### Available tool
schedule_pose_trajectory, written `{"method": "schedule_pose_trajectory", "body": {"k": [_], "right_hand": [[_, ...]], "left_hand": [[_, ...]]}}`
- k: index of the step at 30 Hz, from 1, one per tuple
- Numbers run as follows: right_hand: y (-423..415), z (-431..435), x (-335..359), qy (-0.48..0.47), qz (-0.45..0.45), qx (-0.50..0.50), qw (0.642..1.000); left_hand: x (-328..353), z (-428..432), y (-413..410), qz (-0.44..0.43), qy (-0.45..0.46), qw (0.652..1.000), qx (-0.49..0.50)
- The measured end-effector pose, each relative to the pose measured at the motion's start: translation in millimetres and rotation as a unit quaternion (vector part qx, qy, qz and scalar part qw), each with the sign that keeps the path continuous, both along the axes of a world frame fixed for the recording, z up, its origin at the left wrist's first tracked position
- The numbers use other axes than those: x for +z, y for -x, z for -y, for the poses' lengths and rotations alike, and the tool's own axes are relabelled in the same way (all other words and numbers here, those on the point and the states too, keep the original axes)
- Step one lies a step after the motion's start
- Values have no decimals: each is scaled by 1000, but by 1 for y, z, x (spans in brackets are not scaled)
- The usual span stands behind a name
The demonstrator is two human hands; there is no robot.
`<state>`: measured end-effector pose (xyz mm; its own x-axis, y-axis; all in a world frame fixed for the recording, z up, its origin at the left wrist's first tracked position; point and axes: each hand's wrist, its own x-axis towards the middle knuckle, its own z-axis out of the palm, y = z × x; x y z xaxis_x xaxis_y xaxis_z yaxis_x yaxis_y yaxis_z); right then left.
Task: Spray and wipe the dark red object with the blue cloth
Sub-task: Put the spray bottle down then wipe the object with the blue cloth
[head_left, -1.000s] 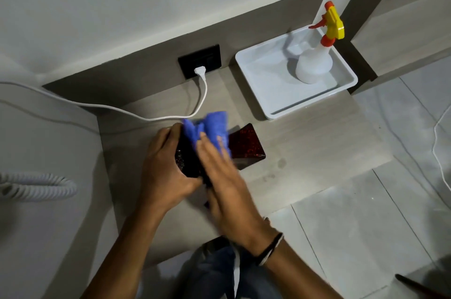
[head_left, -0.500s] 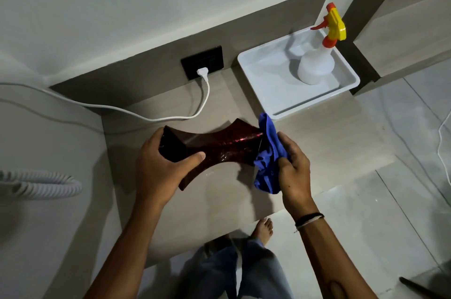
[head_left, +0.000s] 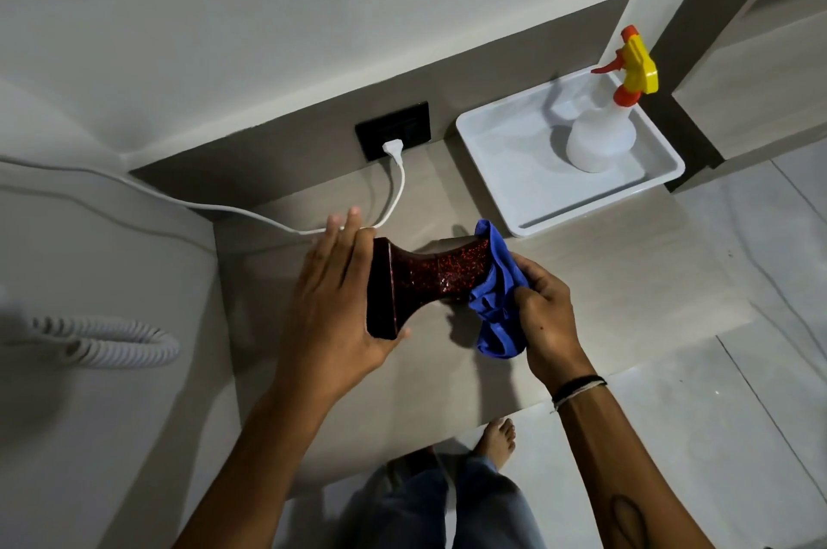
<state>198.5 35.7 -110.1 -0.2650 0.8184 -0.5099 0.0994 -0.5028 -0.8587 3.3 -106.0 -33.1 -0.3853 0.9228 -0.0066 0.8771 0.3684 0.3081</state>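
Observation:
The dark red object [head_left: 429, 275] is a glittery piece with a narrow waist and flared ends, held sideways above the wooden ledge. My left hand [head_left: 335, 293] presses flat against its left end, fingers stretched out, thumb under the lower edge. My right hand [head_left: 543, 306] grips the bunched blue cloth [head_left: 494, 302], which wraps over the object's right end and hides it. The white spray bottle [head_left: 602, 136] with a yellow and orange trigger head stands upright in the white tray [head_left: 505, 172] at the back right.
A white cable [head_left: 398, 190] runs from the black wall socket [head_left: 394, 136] across the back of the wooden ledge [head_left: 581, 280]. A coiled white cord [head_left: 112, 340] lies at the left. Tiled floor, my legs and a bare foot show below the ledge.
My left hand has shifted from gripping the object's side to pressing flat on its left end. The object has turned, showing its glittery face. The cloth stays at the right end.

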Motion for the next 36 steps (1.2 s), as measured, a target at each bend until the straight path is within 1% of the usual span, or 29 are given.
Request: {"method": "schedule_pose_trajectory", "body": {"k": [1,3,6,9,12,15,17,18,19,20,21,22,23,24,25,26,27,28,29,31,33,34,36], "right_hand": [[1,0,-1,-2,5,7,1000],[1,0,-3,-7,20,18,1000],[-1,4,-7,-16,39,28,999],[-1,8,-6,-43,67,47,996],[2,13,1,-103,109,43,988],[5,25,14,-189,161,-9,969],[8,38,28,-249,154,-30,956],[12,47,36,-288,135,-9,948],[17,58,43,-331,105,37,937],[23,70,48,-375,78,104,918],[29,83,50,-416,66,183,888],[32,92,47,-452,78,255,851],[33,96,41,-475,105,307,818],[32,93,34,-476,138,333,802],[27,85,26,-457,182,347,799],[21,74,18,-433,238,360,791],[15,61,11,-411,291,369,781],[8,49,5,-394,323,366,779],[4,41,2,-382,331,352,788],[11,47,7,-374,290,321,820],[29,78,22,-391,199,309,844],[39,96,29,-406,147,307,848],[49,120,34,-434,83,315,840]], "left_hand": [[-1,-2,-1,-15,-22,1000,-11],[-1,-5,-3,9,-42,999,-18],[-4,-3,-4,40,-44,998,-36],[-4,0,-5,32,-54,997,-44],[-5,4,-2,29,-76,996,-29],[-9,8,-1,34,-82,996,7],[-12,10,5,28,-87,996,23],[-13,13,12,28,-80,996,34],[-16,8,4,32,-78,996,40],[-19,5,-2,32,-78,996,43],[-21,2,-15,17,-53,997,52],[-24,1,-30,-10,-13,998,68],[-25,0,-37,-34,5,996,84],[-25,2,-29,7,-1,996,93],[-25,5,-14,60,-6,994,89],[-26,9,0,80,-30,993,87],[-23,12,8,80,-38,992,87],[-19,15,16,77,-48,992,90],[-18,11,11,70,-52,993,80],[-17,7,7,84,-55,992,75],[-21,9,5,96,-55,991,77],[-23,12,10,113,-60,988,87],[-25,18,16,149,-59,980,115]]}}
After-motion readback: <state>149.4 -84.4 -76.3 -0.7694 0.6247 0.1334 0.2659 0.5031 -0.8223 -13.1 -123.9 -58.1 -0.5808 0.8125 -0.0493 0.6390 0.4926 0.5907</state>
